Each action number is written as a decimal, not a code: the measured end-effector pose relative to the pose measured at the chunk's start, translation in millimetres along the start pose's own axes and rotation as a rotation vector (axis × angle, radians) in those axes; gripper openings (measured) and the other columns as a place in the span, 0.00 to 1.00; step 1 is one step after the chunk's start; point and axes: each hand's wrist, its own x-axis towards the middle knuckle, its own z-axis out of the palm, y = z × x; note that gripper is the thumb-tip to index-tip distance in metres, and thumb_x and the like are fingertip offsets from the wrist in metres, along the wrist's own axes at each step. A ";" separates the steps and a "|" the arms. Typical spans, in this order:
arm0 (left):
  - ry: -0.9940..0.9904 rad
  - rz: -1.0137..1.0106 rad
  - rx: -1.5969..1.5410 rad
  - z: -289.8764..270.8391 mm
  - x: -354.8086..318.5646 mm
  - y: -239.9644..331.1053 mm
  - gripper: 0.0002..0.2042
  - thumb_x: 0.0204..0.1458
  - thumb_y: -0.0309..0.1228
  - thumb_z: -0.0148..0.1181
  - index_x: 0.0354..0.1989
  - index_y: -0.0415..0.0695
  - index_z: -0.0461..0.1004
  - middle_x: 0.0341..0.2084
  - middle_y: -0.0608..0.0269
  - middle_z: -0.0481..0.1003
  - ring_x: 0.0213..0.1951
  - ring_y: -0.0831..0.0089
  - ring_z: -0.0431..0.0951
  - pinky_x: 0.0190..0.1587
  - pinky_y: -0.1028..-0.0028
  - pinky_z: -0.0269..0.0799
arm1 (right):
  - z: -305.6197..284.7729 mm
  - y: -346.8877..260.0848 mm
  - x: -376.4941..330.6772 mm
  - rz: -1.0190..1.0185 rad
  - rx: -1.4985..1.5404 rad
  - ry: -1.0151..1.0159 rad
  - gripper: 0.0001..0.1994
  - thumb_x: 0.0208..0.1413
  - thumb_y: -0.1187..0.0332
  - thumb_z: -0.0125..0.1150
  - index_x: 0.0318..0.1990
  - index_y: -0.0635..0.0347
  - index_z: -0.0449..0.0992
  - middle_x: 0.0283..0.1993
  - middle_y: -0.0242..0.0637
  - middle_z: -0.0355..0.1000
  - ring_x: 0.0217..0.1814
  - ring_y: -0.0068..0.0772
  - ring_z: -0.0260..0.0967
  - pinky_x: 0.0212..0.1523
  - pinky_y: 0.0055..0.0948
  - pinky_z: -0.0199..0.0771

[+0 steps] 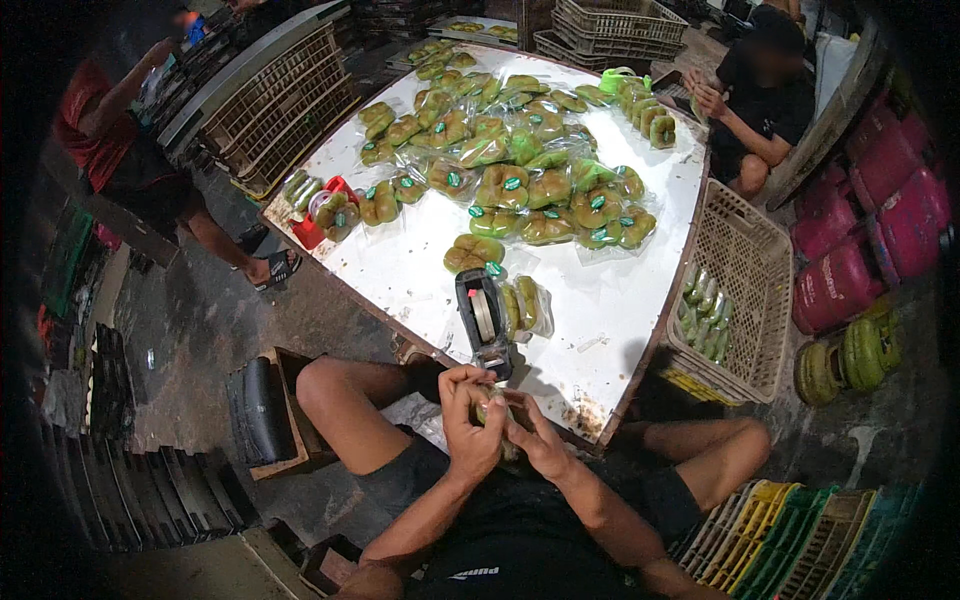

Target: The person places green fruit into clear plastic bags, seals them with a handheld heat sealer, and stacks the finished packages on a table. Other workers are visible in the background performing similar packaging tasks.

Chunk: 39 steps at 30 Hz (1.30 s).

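Observation:
My left hand [470,425] and my right hand [541,437] are closed together near the table's front edge. Between their fingers is a green-brown bread bun [487,406] in clear plastic, mostly covered by the fingers. Just beyond the hands stands a black tape dispenser [491,357] with a roll of tape in it. Right of the dispenser lies a bagged bun [525,305], and past it a single flat bun [472,253]. A big spread of bagged green-brown buns [545,190], many with small green round stickers, covers the white table [600,335].
A red tape dispenser [308,232] sits at the table's left edge, a green one [622,76] at the far right. One person [760,110] sits across at right, another [110,150] stands at left. A beige crate [745,240] holds bagged buns beside gas cylinders [855,270].

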 end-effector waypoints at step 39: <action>-0.645 -0.844 -0.389 -22.8 47.1 3.8 0.31 0.63 0.37 0.53 0.70 0.38 0.53 0.63 0.57 0.63 0.66 0.67 0.60 0.67 0.69 0.54 | -58.9 -76.3 50.6 -0.098 -0.527 0.202 0.27 0.34 0.54 0.83 0.37 0.63 0.78 0.40 0.36 0.73 0.47 0.30 0.69 0.47 0.30 0.70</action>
